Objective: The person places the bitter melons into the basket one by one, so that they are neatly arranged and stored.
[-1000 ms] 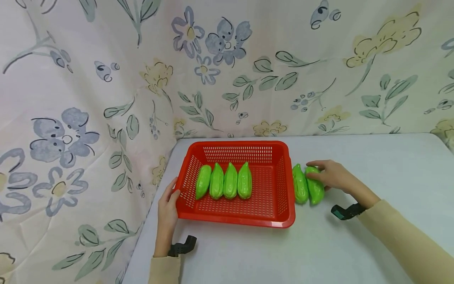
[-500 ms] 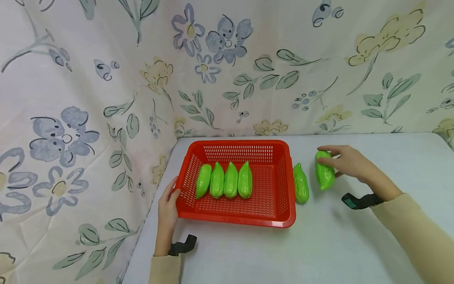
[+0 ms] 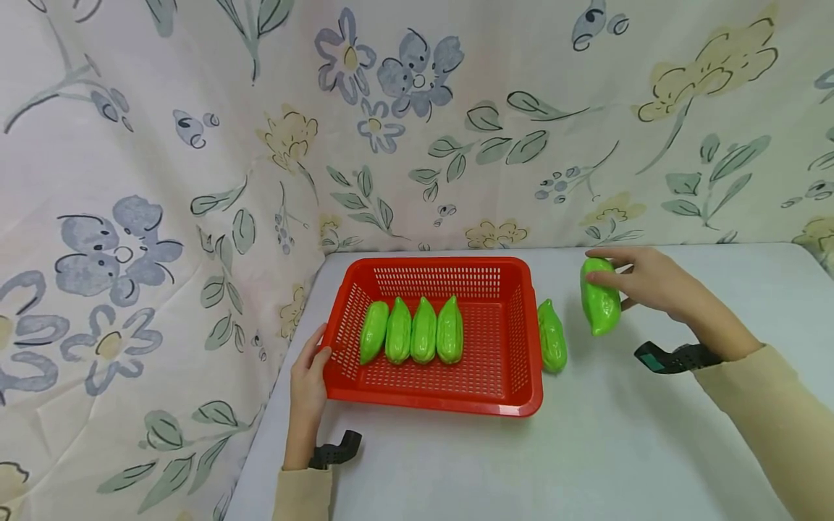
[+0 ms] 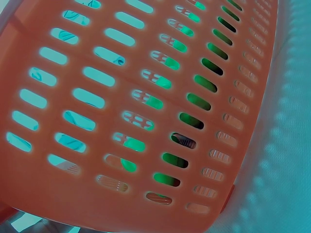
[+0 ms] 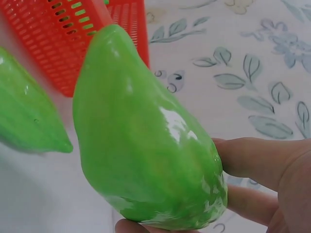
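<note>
My right hand [image 3: 645, 278] holds a glossy green papaya [image 3: 601, 297] above the table, right of the basket. In the right wrist view the papaya [image 5: 146, 131] fills the middle, with a finger [image 5: 257, 160] against its wide end. My left hand [image 3: 308, 376] touches the left rim of a red plastic basket [image 3: 430, 407] with its thumb and fairly straight fingers. Several green fruits, among them one ridged one [image 3: 449, 331], lie side by side inside. Another slim green fruit [image 3: 552, 338] lies on the table against the basket's right side. The left wrist view shows only the slotted basket wall [image 4: 160, 111].
A white table [image 3: 443, 470] carries the basket. Floral cloth [image 3: 554, 108] hangs behind the table and along its left side. Each wrist wears a black camera, the left one [image 3: 335, 450] near the basket's front left corner.
My right hand has lifted the papaya from beside the slim green fruit and carried it right and toward the back. My left hand and the basket have stayed in place.
</note>
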`<state>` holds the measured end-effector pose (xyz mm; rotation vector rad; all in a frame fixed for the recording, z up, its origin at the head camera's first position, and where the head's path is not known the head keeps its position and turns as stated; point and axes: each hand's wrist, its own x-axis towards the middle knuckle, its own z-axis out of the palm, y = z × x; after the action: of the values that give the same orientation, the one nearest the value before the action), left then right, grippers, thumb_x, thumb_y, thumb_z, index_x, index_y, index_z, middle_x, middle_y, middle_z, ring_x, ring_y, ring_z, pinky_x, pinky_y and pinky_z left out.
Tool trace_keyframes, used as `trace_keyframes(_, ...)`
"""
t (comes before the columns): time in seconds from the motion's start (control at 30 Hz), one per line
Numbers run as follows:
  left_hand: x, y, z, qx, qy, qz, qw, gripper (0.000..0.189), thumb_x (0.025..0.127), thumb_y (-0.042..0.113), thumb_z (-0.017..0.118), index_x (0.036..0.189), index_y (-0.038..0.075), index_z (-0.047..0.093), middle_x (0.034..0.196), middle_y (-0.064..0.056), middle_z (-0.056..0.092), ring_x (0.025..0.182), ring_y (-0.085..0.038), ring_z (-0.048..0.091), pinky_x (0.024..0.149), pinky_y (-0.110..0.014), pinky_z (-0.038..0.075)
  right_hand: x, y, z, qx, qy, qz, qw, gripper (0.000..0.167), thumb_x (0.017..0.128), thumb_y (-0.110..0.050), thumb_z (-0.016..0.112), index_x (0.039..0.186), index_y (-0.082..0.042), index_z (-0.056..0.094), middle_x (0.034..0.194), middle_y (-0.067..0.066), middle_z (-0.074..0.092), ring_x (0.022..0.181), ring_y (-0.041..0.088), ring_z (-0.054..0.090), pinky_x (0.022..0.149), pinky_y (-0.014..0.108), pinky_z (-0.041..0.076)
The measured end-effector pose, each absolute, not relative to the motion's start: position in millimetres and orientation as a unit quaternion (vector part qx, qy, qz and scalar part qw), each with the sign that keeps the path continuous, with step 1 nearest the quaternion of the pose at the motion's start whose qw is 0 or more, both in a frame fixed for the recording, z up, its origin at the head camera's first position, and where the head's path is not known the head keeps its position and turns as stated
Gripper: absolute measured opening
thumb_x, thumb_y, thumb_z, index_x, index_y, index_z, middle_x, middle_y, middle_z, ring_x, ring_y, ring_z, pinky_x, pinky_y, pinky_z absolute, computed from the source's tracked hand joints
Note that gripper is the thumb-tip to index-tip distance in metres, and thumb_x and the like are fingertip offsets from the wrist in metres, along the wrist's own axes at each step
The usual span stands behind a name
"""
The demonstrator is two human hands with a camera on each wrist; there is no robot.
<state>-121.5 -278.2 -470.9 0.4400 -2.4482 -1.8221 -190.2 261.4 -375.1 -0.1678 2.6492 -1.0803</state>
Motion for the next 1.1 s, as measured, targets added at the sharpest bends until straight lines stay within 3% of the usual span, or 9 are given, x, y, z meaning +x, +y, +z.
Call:
trace_keyframes(0.33,-121,-279,-471,0.138,-0.791,-0.595,0.029,0.047,0.111,0.029,0.043,0.156,0.038,0.047,0.153,-0.005,0.054,0.115,-0.028,0.059,0.083,-0.019,0.058,-195,227,-366,-0.089,0.913,-0.378,0.127,0.064,0.101,-0.04,0.067,0.153,-0.005,0.05,0.135,0.029,0.057,0.101,0.033,0.068,0.068,0.038,0.065)
trace_keyframes(0.5,-121,-280,-472,0.136,-0.791,-0.596,0.03,0.047,0.11,0.028,0.043,0.157,0.034,0.046,0.152,-0.006,0.055,0.113,-0.03,0.06,0.081,-0.021,0.06,-197,197,-358,-0.116,0.91,-0.38,0.118,0.061,0.1,-0.036,0.069,0.15,-0.005,0.054,0.131,0.027,0.062,0.09,0.025,0.071,0.066,0.039,0.065)
trace_keyframes(0.63,-121,-279,-471,0.137,-0.791,-0.595,0.03,0.046,0.11,0.028,0.043,0.155,0.039,0.048,0.151,-0.006,0.055,0.111,-0.029,0.061,0.081,-0.022,0.06,-200,175,-355,-0.132,0.906,-0.383,0.12,0.058,0.099,-0.034,0.07,0.148,-0.005,0.056,0.127,0.024,0.064,0.085,0.023,0.072,0.066,0.037,0.064)
trace_keyframes(0.93,-121,-279,-471,0.134,-0.794,-0.592,0.032,0.046,0.11,0.028,0.044,0.154,0.041,0.049,0.149,-0.006,0.057,0.112,-0.03,0.06,0.08,-0.02,0.059,-212,132,-369,-0.152,0.906,-0.373,0.132,0.056,0.097,-0.032,0.073,0.144,-0.005,0.06,0.115,0.021,0.065,0.067,0.018,0.068,0.062,0.032,0.062)
trace_keyframes(1.1,-121,-279,-471,0.137,-0.795,-0.59,0.031,0.046,0.11,0.029,0.043,0.154,0.042,0.049,0.149,-0.007,0.056,0.113,-0.03,0.06,0.08,-0.019,0.059,-215,111,-375,-0.158,0.898,-0.38,0.153,0.056,0.098,-0.032,0.071,0.146,-0.006,0.059,0.117,0.02,0.064,0.074,0.019,0.069,0.063,0.032,0.062)
